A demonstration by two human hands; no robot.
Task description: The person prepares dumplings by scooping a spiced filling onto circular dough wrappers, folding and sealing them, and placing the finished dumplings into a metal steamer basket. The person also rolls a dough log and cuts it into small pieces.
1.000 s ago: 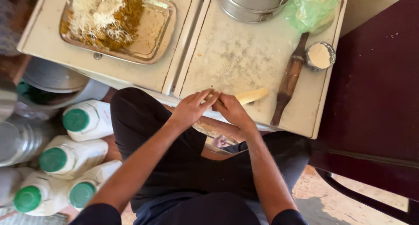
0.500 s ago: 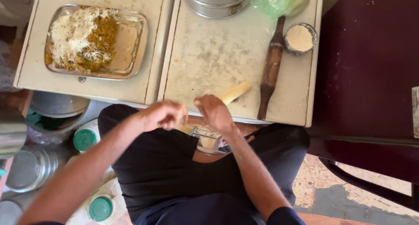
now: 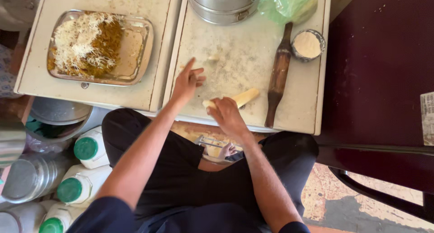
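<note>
A: Nearest the camera, below the counter edge, what is lying around the seated person?

B: White plastic jugs with green caps (image 3: 85, 148) are standing at the person's left beside steel pots (image 3: 27, 178), and a small wire rack (image 3: 216, 148) is sitting by the legs. None of it is being touched.

A: And at the counter (image 3: 294, 115) edge itself?

B: The right hand (image 3: 227, 116) is pressing down on the near end of a pale log of dough (image 3: 242, 97). Its grip is curled narrow over that end; the far end is poking out toward the wooden rolling pin (image 3: 276, 74). The left hand (image 3: 187, 82) is hovering just beside it, fingers spread wide and holding nothing, the forefinger pointing up the board.

A: So how far is the work along?

B: Early, I judge. One small lump of dough (image 3: 212, 58) is lying apart on the floured surface beyond the left hand, while most of the log is uncut. Nothing is rolled flat yet, and the rolling pin is lying untouched.

A: What is waiting farther back?

B: A small tin of flour (image 3: 307, 45) is sitting by the pin's far end. To the left, a glass dish (image 3: 140, 47) is holding a brown filling topped with white shreds, seemingly about a third gone. At the far edge, stacked steel pans (image 3: 224, 4) and a green plastic bag (image 3: 289, 4) are standing unopened.
</note>
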